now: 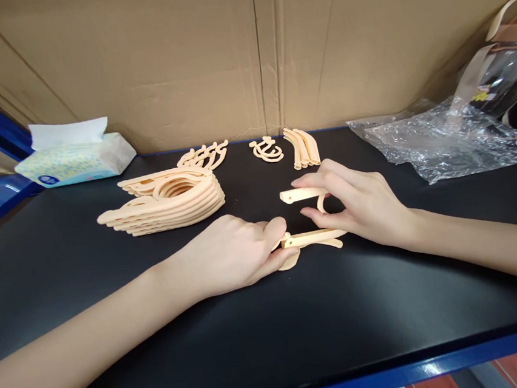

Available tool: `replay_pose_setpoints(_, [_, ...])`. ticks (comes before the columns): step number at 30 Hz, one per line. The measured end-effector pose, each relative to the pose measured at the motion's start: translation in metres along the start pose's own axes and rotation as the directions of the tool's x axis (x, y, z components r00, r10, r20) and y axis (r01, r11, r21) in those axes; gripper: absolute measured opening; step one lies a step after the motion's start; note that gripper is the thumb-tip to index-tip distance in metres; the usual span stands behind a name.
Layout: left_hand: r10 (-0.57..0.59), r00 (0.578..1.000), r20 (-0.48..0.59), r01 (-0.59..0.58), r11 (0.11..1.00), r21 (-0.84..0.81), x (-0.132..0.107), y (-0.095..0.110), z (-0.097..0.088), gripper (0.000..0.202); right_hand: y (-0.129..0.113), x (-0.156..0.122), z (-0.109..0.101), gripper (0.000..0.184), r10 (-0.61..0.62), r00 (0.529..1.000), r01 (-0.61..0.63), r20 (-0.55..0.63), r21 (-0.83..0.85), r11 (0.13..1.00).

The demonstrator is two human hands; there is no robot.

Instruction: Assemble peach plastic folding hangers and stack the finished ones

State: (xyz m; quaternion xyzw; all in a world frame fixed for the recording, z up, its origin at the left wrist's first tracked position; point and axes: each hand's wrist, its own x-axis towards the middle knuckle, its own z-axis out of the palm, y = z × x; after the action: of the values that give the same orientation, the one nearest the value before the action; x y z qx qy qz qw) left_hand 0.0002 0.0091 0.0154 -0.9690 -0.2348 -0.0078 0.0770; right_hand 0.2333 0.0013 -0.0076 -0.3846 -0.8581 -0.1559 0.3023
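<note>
2 slim, cream plastic bars (313, 237) are over the flat black tabletop (254, 341) — the left hand (241, 250) pinches the lower bar's left end; the right hand (357, 200), half curled, holds the upper (any join is hidden). Beyond lies a cream stack of U-shaped plastic pieces (186, 206).

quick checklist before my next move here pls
1. Left hand gripping the lower piece: ok, pinched at one end.
2. Right hand holding the upper piece: ok.
3. Joint at the pinched end fully seated: cannot tell, the grip covers it.
4. Folded frames stacked: ok, piled on the left.
5. Plastic bag apart from both hands: ok, beyond the right forearm.
</note>
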Motion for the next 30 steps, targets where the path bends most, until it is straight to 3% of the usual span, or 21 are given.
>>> replay_pose_setpoints(11, [0.046,0.998,0.031,-0.047,0.998,0.035,0.0008,0.0016,0.0009,0.029,-0.0011,0.0001,0.0024,0.024,0.013,0.999,-0.012,-0.029,0.034,0.999])
replay_pose_setpoints(17, [0.080,0.996,-0.043,-0.077,0.996,0.054,-0.0021,0.0004,0.0050,0.029,-0.0002,0.0002,0.0028,0.026,0.033,0.999,-0.034,0.014,0.037,0.999])
replay_pose_setpoints(23, [0.090,0.987,-0.129,-0.074,0.989,0.129,-0.0048,0.0008,0.0070,0.036,0.0039,0.0010,0.0022,0.029,0.073,0.987,-0.094,0.140,0.147,0.985])
replay_pose_setpoints(30, [0.137,0.964,-0.227,-0.071,0.958,0.276,-0.0064,0.0042,0.0085,0.039,0.0058,0.0025,-0.0003,0.029,0.060,0.972,-0.113,0.227,0.226,0.967])
